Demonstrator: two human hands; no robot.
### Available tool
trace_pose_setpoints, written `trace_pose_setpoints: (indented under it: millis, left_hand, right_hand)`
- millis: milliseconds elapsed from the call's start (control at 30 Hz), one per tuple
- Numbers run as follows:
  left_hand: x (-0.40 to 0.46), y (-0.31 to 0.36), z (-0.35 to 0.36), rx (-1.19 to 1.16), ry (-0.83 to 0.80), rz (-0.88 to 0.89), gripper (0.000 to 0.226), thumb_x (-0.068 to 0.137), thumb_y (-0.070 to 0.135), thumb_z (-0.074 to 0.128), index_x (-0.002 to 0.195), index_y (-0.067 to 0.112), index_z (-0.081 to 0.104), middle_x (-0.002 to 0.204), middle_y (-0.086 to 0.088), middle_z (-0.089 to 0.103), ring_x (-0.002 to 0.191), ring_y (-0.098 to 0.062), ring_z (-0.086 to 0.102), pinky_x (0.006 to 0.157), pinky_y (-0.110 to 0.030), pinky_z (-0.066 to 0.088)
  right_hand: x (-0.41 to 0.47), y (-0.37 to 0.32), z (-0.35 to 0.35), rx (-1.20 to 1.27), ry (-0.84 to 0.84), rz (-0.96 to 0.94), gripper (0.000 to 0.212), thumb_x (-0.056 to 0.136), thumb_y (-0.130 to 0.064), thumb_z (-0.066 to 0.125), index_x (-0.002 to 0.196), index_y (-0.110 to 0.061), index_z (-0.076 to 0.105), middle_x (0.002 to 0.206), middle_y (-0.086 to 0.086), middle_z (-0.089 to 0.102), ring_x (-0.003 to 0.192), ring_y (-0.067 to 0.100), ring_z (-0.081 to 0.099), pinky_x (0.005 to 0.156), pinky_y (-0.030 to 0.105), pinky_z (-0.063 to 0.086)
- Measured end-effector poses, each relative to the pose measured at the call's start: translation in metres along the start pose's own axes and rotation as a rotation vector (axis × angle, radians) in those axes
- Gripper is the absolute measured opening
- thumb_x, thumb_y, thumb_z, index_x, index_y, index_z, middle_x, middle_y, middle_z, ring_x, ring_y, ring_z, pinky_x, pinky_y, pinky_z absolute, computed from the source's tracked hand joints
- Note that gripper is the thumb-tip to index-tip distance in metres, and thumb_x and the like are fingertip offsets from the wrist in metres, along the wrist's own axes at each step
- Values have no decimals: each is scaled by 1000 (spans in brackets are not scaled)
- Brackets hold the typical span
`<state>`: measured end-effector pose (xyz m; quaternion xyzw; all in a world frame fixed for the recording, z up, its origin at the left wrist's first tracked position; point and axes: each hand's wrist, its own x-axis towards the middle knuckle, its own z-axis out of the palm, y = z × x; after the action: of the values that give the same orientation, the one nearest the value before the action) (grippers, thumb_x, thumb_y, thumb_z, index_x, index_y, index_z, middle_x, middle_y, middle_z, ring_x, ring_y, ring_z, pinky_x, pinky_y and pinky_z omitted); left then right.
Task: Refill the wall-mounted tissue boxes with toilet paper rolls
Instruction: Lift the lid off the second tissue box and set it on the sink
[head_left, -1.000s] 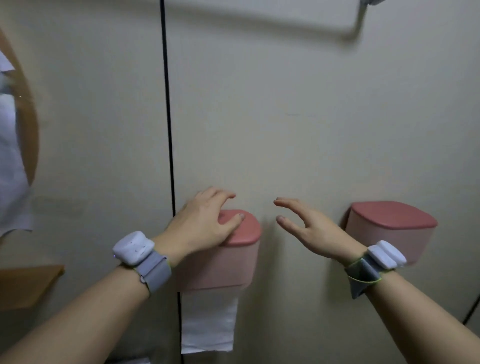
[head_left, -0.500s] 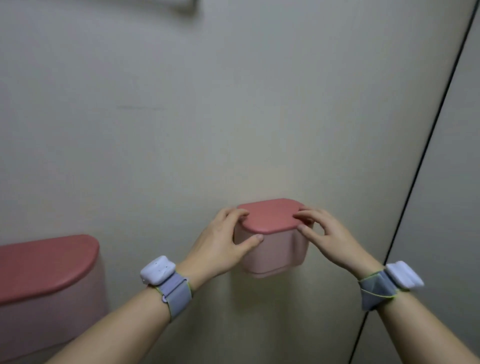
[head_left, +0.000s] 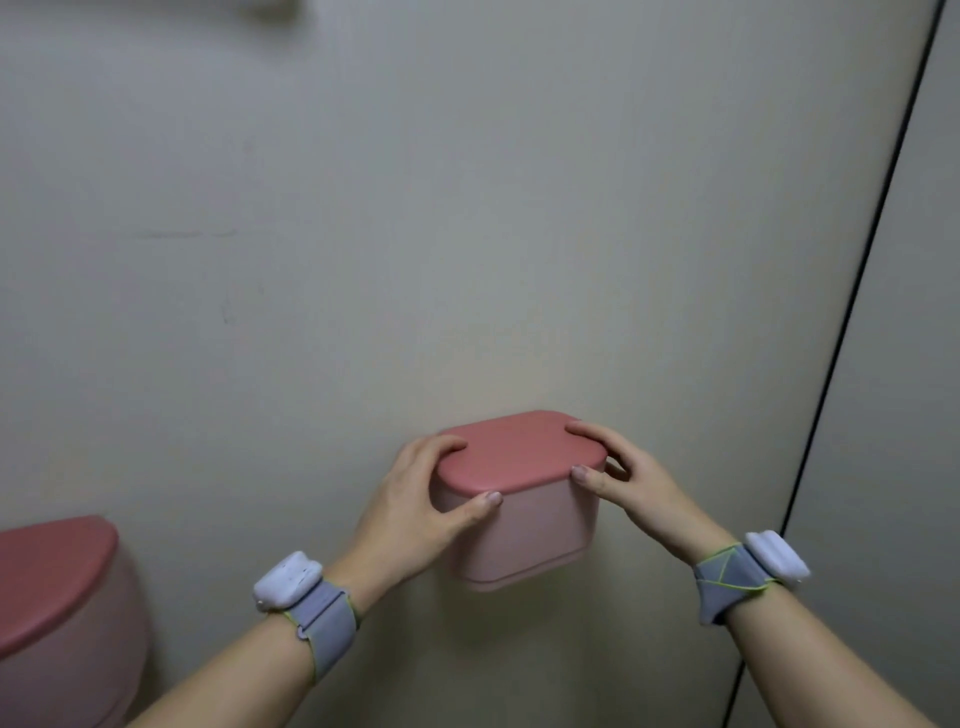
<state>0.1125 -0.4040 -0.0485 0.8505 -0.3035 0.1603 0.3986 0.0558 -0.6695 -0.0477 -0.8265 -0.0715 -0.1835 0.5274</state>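
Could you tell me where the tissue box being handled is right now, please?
In the head view it is mounted on the wall, lower centre: the tissue box sits between the left hand and right hand, which grip its lid.

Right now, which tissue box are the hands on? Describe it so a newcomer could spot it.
On the beige wall, left of the black vertical seam, hangs a pink tissue box with a darker pink lid. Unlike the box at the left edge, both hands, left hand and right hand, grip its lid.
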Motion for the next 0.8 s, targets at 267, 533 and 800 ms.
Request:
trace_pose_setpoints:
  millis: [267, 533, 800]
  left_hand:
    - [2, 5, -2, -23, 3, -12, 74, 64, 78, 56, 126, 38, 52, 126, 19, 51, 110, 2, 51, 95, -16, 39]
    - [-4, 20, -41, -16, 79, 64, 70, 67, 75, 59, 127, 40, 52, 126, 25, 50, 110, 6, 52, 91, -1, 34]
    - [-44, 12, -152, -22, 215, 130, 64, 74, 67, 60, 128, 34, 55, 129, 14, 57, 120, -3, 56, 106, -32, 45]
  right_hand:
    - [4, 0, -4, -31, -1, -50, 61, 72, -61, 70, 128, -39, 58, 140, -12, 53, 132, 7, 47, 115, 47, 34]
    - [0, -37, 1, -36, 48, -181, 64, 71, -67, 70, 129, -42, 55, 140, -12, 49, 136, 7, 42, 116, 43, 32]
    - [11, -115, 85, -203, 333, -467, 44, 84, -5, 63, 119, -30, 67, 117, -7, 66, 110, 8, 63, 100, 29, 49]
